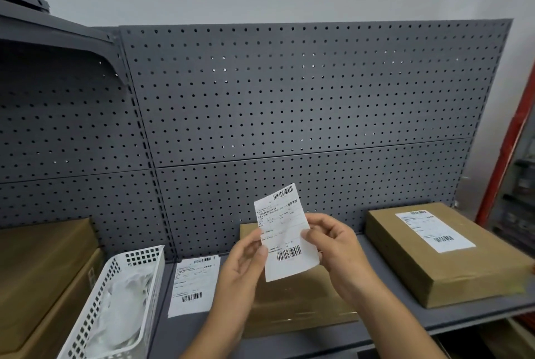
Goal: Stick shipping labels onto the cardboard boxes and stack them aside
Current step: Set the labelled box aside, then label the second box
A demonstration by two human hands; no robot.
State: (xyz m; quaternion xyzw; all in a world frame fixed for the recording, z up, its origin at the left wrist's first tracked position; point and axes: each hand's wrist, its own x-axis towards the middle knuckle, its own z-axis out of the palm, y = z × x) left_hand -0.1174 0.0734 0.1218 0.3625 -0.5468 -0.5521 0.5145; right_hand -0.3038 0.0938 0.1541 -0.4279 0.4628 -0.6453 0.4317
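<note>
White printed paper shipping label (pixel 285 232) held up, long axis near vertical, left edge pinched by left hand (pixel 243 263), right edge by right hand (pixel 333 245). Unlabelled flat brown cardboard box (pixel 298 306) seen directly beneath, mid grey metal shelf (pixel 385 312); both hands judged equally near.

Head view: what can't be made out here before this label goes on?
1. Label print: too small and blurred to read, head view.
2. Label's back: faces away, so backing on or off is unknown.
3. Middle box top: mostly hidden by left hand, right hand and the label.
4. Basket contents: white, blurred, unidentifiable.
5. Left boxes: cut off by the frame's left edge.
</note>
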